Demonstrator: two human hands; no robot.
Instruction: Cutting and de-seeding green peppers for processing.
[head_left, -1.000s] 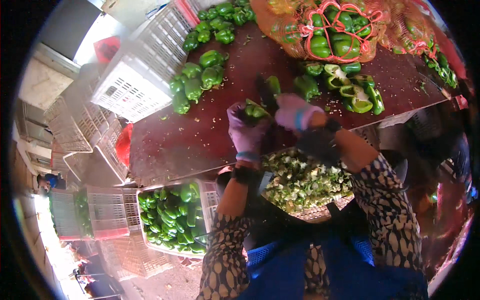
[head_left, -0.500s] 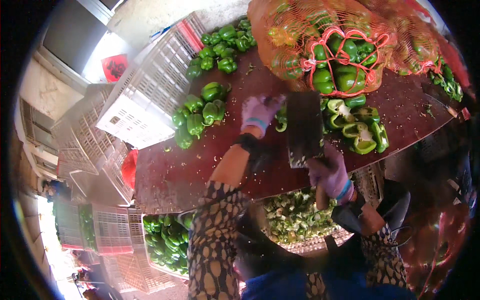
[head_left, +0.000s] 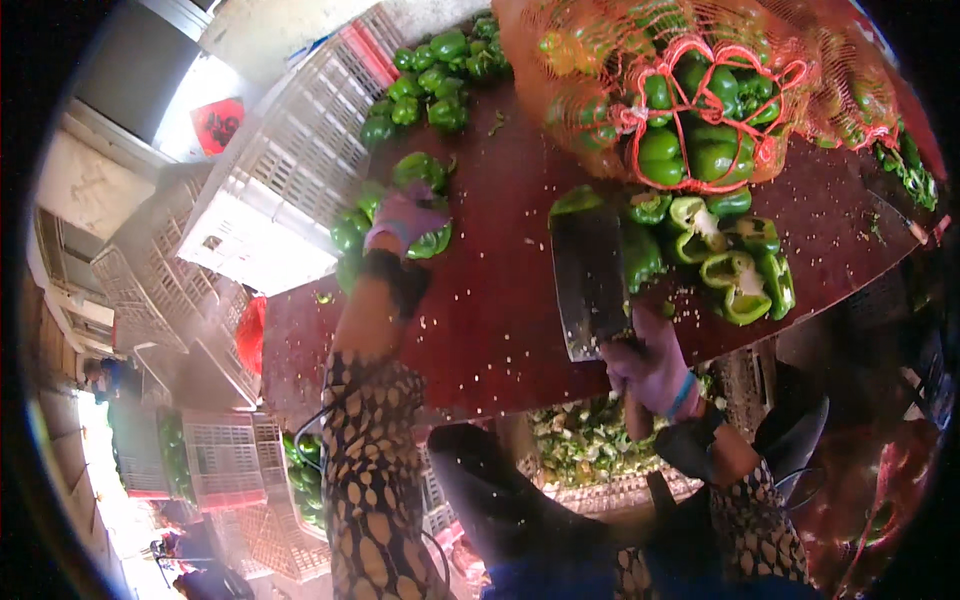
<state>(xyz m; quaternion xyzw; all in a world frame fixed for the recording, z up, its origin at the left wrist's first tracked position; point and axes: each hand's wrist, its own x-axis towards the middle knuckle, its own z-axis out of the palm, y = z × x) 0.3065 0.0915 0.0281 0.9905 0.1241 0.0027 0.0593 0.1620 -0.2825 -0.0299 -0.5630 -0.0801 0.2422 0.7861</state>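
My left hand [head_left: 403, 218], in a pale purple glove, is over a small group of green bell peppers [head_left: 348, 232] on the left of the dark red table. Its fingers are curled onto one green bell pepper [head_left: 432, 241], which they partly cover. My right hand [head_left: 655, 368], gloved alike, grips a cleaver [head_left: 588, 285] by its handle. The broad dark blade lies over the table, pointing away from me. A piece of green pepper [head_left: 577, 201] shows at the blade's far end. Right of the blade are a green pepper [head_left: 642, 260] and cut-open pepper halves [head_left: 737, 285] with pale insides.
An orange mesh sack [head_left: 560, 60] full of peppers stands at the far right. More whole peppers [head_left: 430, 85] lie at the far left, beside a white plastic crate [head_left: 270, 190]. Below the table's near edge, a basket [head_left: 610, 492] holds chopped pieces. Pale seeds dot the tabletop [head_left: 480, 300].
My left hand has moved left, from near the cleaver to the group of whole peppers. The cleaver has shifted slightly left and nearer, uncovering a pepper on its right.
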